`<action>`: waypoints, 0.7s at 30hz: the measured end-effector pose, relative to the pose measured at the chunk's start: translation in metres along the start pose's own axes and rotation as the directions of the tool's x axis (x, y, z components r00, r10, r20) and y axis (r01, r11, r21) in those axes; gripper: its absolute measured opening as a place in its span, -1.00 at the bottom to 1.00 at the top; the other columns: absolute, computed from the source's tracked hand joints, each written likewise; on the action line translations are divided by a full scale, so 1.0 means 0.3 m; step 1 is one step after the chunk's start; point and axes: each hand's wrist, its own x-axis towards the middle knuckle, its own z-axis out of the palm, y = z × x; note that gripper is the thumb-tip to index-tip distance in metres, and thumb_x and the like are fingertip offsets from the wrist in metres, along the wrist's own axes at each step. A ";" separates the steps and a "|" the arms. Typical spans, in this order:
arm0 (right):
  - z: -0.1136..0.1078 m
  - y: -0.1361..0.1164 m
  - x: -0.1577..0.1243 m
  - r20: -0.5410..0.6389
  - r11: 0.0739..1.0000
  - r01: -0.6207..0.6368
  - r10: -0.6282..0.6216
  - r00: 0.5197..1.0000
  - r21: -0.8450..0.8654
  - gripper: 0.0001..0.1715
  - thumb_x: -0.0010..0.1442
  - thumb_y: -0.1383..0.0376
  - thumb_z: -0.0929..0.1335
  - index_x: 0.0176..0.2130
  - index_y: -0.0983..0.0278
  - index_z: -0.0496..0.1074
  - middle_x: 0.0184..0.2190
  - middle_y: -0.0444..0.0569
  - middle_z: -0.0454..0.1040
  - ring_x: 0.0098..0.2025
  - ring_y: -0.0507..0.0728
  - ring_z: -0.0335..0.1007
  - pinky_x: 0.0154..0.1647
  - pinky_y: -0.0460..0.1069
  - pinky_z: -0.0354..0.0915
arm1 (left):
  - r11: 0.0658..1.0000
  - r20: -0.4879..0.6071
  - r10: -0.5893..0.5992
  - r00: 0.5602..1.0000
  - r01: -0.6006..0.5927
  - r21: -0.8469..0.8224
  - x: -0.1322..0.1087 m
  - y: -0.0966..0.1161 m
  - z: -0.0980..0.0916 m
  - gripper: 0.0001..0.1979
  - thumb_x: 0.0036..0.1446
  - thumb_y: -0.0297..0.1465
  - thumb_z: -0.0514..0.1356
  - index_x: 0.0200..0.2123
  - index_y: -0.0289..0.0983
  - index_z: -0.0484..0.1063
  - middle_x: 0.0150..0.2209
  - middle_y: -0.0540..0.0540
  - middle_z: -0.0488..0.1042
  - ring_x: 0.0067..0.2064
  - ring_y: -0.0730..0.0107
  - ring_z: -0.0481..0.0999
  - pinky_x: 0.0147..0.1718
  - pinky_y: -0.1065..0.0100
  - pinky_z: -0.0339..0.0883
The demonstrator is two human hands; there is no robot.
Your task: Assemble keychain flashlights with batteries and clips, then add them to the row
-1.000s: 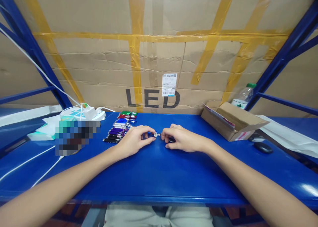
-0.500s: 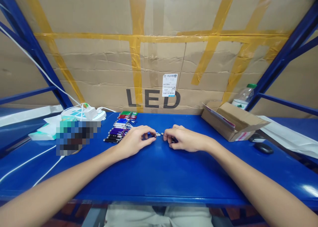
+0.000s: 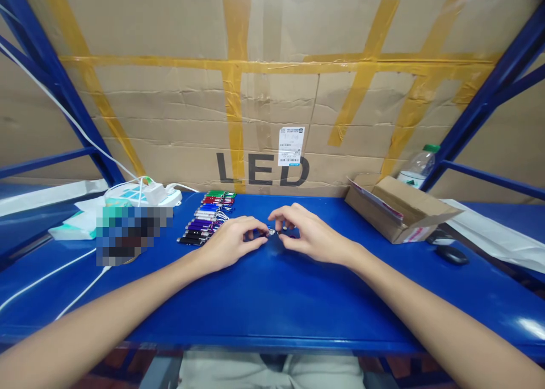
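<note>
My left hand (image 3: 232,241) is closed, thumb and forefinger pinching a small tube with a shiny silver end (image 3: 271,231) that points right. Its body is mostly hidden by the fingers. Just right of it, my right hand (image 3: 309,234) is curled, its thumb and fingertips around a small dark piece (image 3: 279,232) too tiny to name. A small pale round bit (image 3: 285,227) shows under its fingers. Beyond my left wrist lies a column of slim pen-like metal tubes (image 3: 200,225) with silver ends and rings, grouped by colour: green, red, blue, silver, purple, black.
An open cardboard box (image 3: 411,207) stands at the right, before a green-capped bottle (image 3: 421,164). A black computer mouse (image 3: 452,254) lies nearer. To the left are a white power strip (image 3: 170,197), cables and a tissue pack (image 3: 70,227). Taped cardboard (image 3: 170,111) backs the blue table (image 3: 264,304).
My right hand has lifted slightly and moved left, its curled fingers extending toward the silver end. My left hand has stayed nearly in place.
</note>
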 end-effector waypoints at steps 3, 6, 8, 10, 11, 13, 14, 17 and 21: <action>0.003 -0.006 0.000 -0.012 1.000 0.013 -0.013 1.000 0.008 -0.55 0.33 0.48 0.39 0.16 0.19 0.39 -0.06 -0.04 0.56 -0.01 0.18 0.40 0.03 0.07 0.36 | 1.000 0.000 0.004 1.000 -0.004 0.001 -0.001 0.002 0.000 -0.83 0.41 -0.33 0.28 -0.02 -0.20 0.62 -0.17 -0.06 0.64 -0.24 0.32 0.55 -0.23 0.33 0.37; 0.005 -0.012 0.001 -0.024 0.999 0.028 -0.028 0.999 0.014 -0.56 0.35 0.46 0.38 0.17 0.19 0.39 -0.04 -0.02 0.57 0.00 0.19 0.41 0.05 0.09 0.37 | 1.000 0.007 0.004 1.000 -0.004 -0.002 -0.002 0.005 -0.002 -0.83 0.41 -0.33 0.27 -0.02 -0.21 0.62 -0.18 -0.06 0.64 -0.24 0.32 0.55 -0.23 0.34 0.37; 0.006 -0.015 0.002 -0.033 0.999 0.036 -0.036 0.999 0.015 -0.59 0.38 0.44 0.37 0.17 0.18 0.39 -0.04 0.00 0.58 0.01 0.21 0.42 0.06 0.11 0.38 | 1.000 0.021 0.005 1.000 -0.005 -0.009 -0.002 0.006 -0.003 -0.83 0.41 -0.32 0.27 -0.02 -0.20 0.62 -0.18 -0.06 0.64 -0.24 0.32 0.56 -0.23 0.34 0.37; 0.007 -0.017 0.002 -0.034 0.999 0.038 -0.037 0.999 0.018 -0.63 0.40 0.41 0.36 0.16 0.18 0.40 -0.03 0.02 0.58 0.03 0.22 0.42 0.08 0.12 0.38 | 1.000 0.027 0.001 1.000 0.000 -0.019 -0.002 0.007 -0.003 -0.84 0.41 -0.32 0.27 -0.02 -0.20 0.62 -0.18 -0.06 0.64 -0.23 0.32 0.56 -0.23 0.35 0.38; 0.008 -0.018 0.002 -0.032 0.999 0.038 -0.037 0.999 0.021 -0.64 0.42 0.39 0.36 0.17 0.17 0.40 -0.02 0.02 0.59 0.04 0.22 0.43 0.08 0.12 0.38 | 1.000 0.029 -0.001 1.000 0.001 -0.023 -0.002 0.007 -0.003 -0.84 0.41 -0.32 0.28 -0.03 -0.20 0.62 -0.18 -0.06 0.63 -0.23 0.32 0.56 -0.23 0.35 0.38; 0.010 -0.016 0.003 -0.027 0.999 0.034 -0.034 0.999 0.027 -0.66 0.44 0.36 0.36 0.17 0.16 0.40 -0.01 0.03 0.59 0.05 0.23 0.42 0.09 0.12 0.38 | 1.000 0.029 0.000 1.000 0.001 -0.030 -0.002 0.007 -0.002 -0.85 0.41 -0.32 0.28 -0.04 -0.20 0.62 -0.19 -0.06 0.63 -0.22 0.31 0.57 -0.24 0.35 0.37; 0.012 -0.015 0.002 -0.025 0.999 0.032 -0.031 0.999 0.029 -0.67 0.46 0.34 0.36 0.18 0.15 0.40 0.00 0.03 0.59 0.06 0.24 0.42 0.10 0.12 0.38 | 0.999 0.026 0.002 1.000 -0.001 -0.032 -0.002 0.007 -0.001 -0.85 0.41 -0.32 0.28 -0.04 -0.20 0.62 -0.19 -0.06 0.63 -0.22 0.31 0.57 -0.24 0.35 0.37; 0.015 -0.010 0.002 -0.020 0.999 0.026 -0.025 0.999 0.032 -0.68 0.48 0.30 0.36 0.20 0.14 0.40 0.02 0.03 0.60 0.08 0.24 0.41 0.12 0.13 0.38 | 0.999 0.018 0.007 1.000 -0.007 -0.034 -0.003 0.007 0.000 -0.84 0.41 -0.32 0.28 -0.04 -0.21 0.62 -0.19 -0.07 0.63 -0.23 0.31 0.58 -0.24 0.35 0.38; 0.014 -0.007 0.002 -0.025 0.999 0.036 -0.035 0.999 0.036 -0.67 0.48 0.29 0.38 0.20 0.15 0.40 0.02 0.02 0.60 0.08 0.23 0.41 0.12 0.12 0.37 | 0.999 0.022 -0.002 1.000 0.003 -0.036 -0.002 0.007 0.000 -0.84 0.41 -0.31 0.27 -0.04 -0.20 0.63 -0.21 -0.07 0.63 -0.26 0.32 0.57 -0.25 0.35 0.38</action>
